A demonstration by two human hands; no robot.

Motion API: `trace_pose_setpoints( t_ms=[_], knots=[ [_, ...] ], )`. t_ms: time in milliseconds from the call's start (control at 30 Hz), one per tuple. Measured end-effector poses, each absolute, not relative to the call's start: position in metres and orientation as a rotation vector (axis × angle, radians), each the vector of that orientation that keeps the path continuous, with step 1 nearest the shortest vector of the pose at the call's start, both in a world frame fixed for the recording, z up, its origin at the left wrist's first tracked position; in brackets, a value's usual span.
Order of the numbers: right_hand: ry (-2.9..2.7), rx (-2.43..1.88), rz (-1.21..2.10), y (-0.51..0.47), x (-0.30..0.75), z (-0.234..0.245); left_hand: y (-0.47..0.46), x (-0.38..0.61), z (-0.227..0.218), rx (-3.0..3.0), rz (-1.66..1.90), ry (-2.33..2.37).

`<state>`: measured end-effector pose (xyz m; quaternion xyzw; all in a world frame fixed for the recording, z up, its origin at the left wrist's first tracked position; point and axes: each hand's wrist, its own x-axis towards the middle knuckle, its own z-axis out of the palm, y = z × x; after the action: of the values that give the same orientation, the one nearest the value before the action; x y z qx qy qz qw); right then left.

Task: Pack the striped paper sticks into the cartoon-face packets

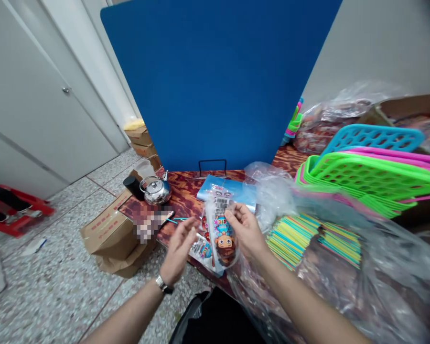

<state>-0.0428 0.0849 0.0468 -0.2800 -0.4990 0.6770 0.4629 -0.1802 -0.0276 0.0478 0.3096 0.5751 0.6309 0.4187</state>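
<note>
My right hand (249,230) pinches a clear plastic packet (225,241) by its upper right side, thumb on the front. The packet shows a cartoon figure with its head downward and a barcode near the top. To its left is my left hand (178,251), fingers slightly spread and holding nothing. A watch (164,285) is on my left wrist. Behind and below the held packet, another printed packet (201,248) lies at the table's edge, partly hidden. Blue film or a folder (209,188) lies just beyond, and thin blue sticks (172,220) lie near my left fingers.
A large blue board (215,86) stands at the back. Yellow and blue sticks (290,239) lie on the right among plastic bags (272,193). Stacked plastic baskets (372,174) stand behind them. A kettle (156,191) is on the left, above a cardboard box (109,231).
</note>
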Motion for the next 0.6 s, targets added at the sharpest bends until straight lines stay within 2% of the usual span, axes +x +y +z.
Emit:
trace_pose_setpoints(
  t_ms=[67, 167, 333, 600],
  knots=[
    [-1.246, -0.702, 1.690, 0.079, -0.040, 0.042, -0.025, -0.145, 0.054, 0.585, 1.549, 1.137],
    [-1.380, -0.708, 1.673, 0.076, -0.029, 0.040, -0.016, -0.106, 0.049, 0.453, 1.590, 0.955],
    [-1.479, -0.824, 1.574, 0.071, 0.004, 0.037, -0.001, -0.083, 0.039, 0.406, 1.698, 0.979],
    [-1.630, -1.224, 1.111, 0.043, 0.021, 0.026, 0.002, -0.039, 0.039, 0.438, 1.802, 0.975]
  ],
)
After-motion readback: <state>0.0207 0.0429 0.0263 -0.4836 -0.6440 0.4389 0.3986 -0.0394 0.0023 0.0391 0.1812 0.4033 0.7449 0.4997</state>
